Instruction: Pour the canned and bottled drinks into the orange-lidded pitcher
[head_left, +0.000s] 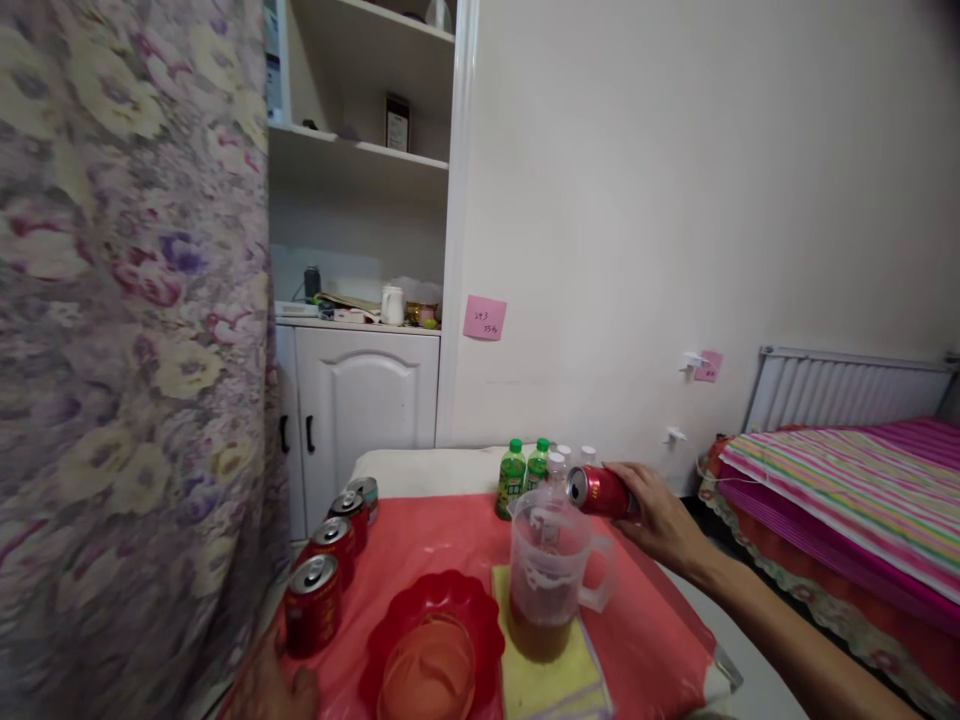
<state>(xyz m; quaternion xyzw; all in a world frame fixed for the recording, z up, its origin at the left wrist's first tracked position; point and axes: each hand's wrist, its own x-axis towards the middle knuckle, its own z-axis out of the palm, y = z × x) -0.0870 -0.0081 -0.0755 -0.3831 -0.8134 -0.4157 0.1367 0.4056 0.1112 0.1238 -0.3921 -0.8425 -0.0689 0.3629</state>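
Note:
My right hand (651, 508) is wrapped round a red drink can (600, 490), tipped on its side with its opened top toward the mouth of a clear plastic measuring jug (547, 570). Brown liquid (541, 635) fills the bottom of the jug, with some foam above it. The jug stands on a folded yellow cloth (517, 685). At the lower left, my left hand (274, 685) rests by the table edge, fingers partly out of view and apparently empty. The nearest thing to it is a standing red can (313, 605).
More cans (334, 545) line the table's left side. A red scalloped bowl (382, 630) holds an orange dish (431, 670). Green-capped bottles (512, 478) and white-capped bottles (588, 457) stand behind the jug. A floral curtain (135, 350) hangs left; a bed (847, 470) is right.

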